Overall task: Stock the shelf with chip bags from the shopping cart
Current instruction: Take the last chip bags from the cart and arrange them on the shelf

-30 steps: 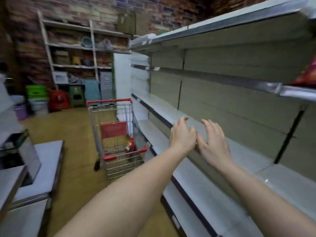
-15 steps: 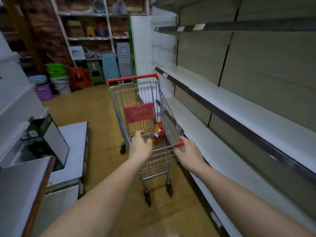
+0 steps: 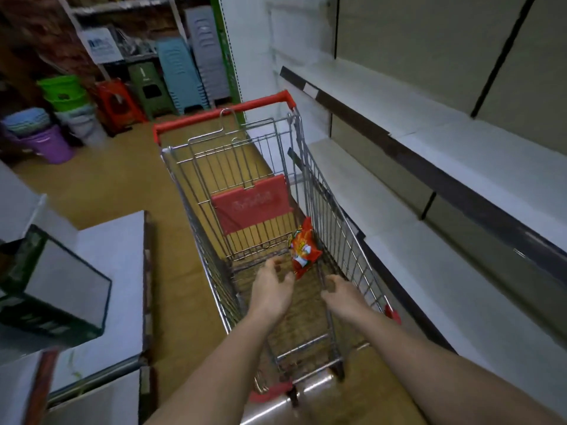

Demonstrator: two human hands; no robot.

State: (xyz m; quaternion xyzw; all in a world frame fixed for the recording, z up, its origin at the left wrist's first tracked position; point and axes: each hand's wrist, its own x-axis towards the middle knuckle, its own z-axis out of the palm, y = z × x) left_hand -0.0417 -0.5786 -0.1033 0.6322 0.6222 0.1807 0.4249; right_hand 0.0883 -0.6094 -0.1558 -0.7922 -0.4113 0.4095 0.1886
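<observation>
A wire shopping cart [image 3: 196, 204] with a red handle stands in the aisle just below me. One red chip bag [image 3: 303, 248] leans against the cart's right wall near the red seat flap. Both my arms reach down into the basket. My left hand [image 3: 273, 286] hovers just left of the bag with fingers loosely spread, close to the bag's lower edge. My right hand [image 3: 340, 294] is lower right of the bag, fingers loosely curled, holding nothing. The store shelf [image 3: 478, 167] runs along the right, its white boards bare in this view.
A low white cabinet [image 3: 113, 271] with a dark box [image 3: 52, 289] on it stands to the left of the cart. Stacked plastic stools [image 3: 181, 75] and buckets [image 3: 49, 142] line the back wall. Wooden floor lies between cart and cabinet.
My view swung from the shelf down to the cart. Both hands left the shelf board, came to the cart's near rim, and now reach inside beside the chip bag.
</observation>
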